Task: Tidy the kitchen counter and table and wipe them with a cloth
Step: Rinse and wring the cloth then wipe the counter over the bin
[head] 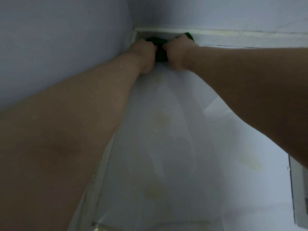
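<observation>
**Both hands on the cloth in the far corner**

The dark green cloth (pixel 160 52) sits bunched at the far left corner of the white worktop (pixel 166 147), right where the side wall (pixel 66 39) meets the pale back ledge (pixel 233 37). It lies roughly across the view, along the back edge. Its middle shows between the two fists, and a tip pokes out beyond the right one.

The left hand (pixel 145 55) and the right hand (pixel 178 54) are side by side and nearly touching. Each has its fingers curled round its own end of the cloth, knuckles toward the camera, with both arms stretched well out. Neither is clearly nearer to the cloth, since both already hold it, though the left is tight against the side wall.

The cloth cannot go further into the corner, so the wipe most likely has to travel back toward the body or rightward along the ledge. Faint yellowish stains (pixel 153 192) lie on the near part of the worktop, well apart from the cloth and apparently not yet wiped.
</observation>
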A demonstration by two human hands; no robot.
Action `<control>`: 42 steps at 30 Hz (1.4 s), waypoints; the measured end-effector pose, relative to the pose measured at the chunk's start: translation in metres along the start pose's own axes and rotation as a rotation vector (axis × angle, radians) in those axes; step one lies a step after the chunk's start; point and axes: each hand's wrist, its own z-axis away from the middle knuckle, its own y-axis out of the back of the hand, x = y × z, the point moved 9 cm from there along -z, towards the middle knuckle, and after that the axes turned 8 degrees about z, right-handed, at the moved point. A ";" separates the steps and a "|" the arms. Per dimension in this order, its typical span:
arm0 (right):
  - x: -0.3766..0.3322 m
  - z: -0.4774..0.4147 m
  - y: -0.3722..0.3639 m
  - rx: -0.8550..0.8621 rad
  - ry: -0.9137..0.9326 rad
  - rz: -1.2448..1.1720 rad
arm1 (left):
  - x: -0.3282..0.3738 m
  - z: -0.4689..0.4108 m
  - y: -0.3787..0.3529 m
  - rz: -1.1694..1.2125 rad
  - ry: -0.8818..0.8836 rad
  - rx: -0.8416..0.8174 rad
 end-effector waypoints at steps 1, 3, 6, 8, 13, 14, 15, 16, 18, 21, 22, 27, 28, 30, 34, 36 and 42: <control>-0.002 0.002 -0.002 -0.001 0.005 -0.010 | -0.002 0.002 -0.003 0.022 0.011 -0.013; -0.007 0.007 -0.002 -0.011 0.007 -0.024 | -0.003 0.009 -0.005 0.063 0.029 -0.038; -0.012 0.016 0.000 -0.037 0.000 -0.058 | -0.004 0.020 -0.007 0.119 0.049 -0.071; -0.016 0.024 0.002 -0.037 0.004 -0.070 | -0.003 0.029 -0.010 0.122 0.066 -0.080; -0.027 0.047 0.010 -0.049 0.004 -0.106 | 0.001 0.051 -0.013 0.111 0.093 -0.084; -0.030 0.050 0.011 -0.055 0.016 -0.103 | 0.003 0.056 -0.013 0.104 0.095 -0.092; -0.034 0.053 0.012 -0.059 0.031 -0.097 | 0.004 0.060 -0.014 0.106 0.097 -0.098; -0.039 0.056 0.013 -0.065 0.044 -0.088 | 0.005 0.065 -0.016 0.115 0.109 -0.106; -0.045 0.062 0.015 -0.087 0.057 -0.065 | 0.007 0.072 -0.017 0.116 0.119 -0.118; -0.056 0.071 0.019 -0.121 0.076 -0.020 | 0.011 0.084 -0.020 0.104 0.131 -0.153; -0.061 0.074 0.020 -0.132 0.085 -0.004 | 0.011 0.088 -0.020 0.111 0.135 -0.155; -0.084 0.089 0.025 -0.179 0.183 0.088 | 0.011 0.105 -0.024 0.072 0.102 -0.197; -0.085 0.092 0.026 -0.189 0.200 0.089 | 0.010 0.108 -0.024 0.081 0.105 -0.208; -0.084 0.094 0.028 -0.188 0.207 0.084 | 0.009 0.111 -0.021 0.100 0.133 -0.238; -0.084 0.100 0.025 -0.196 0.187 0.056 | 0.008 0.115 -0.017 0.149 0.177 -0.278; -0.085 0.102 0.023 -0.216 0.176 0.029 | 0.008 0.118 -0.016 0.168 0.178 -0.282; -0.095 0.114 0.026 -0.277 0.187 -0.017 | 0.014 0.135 -0.016 0.122 0.144 -0.290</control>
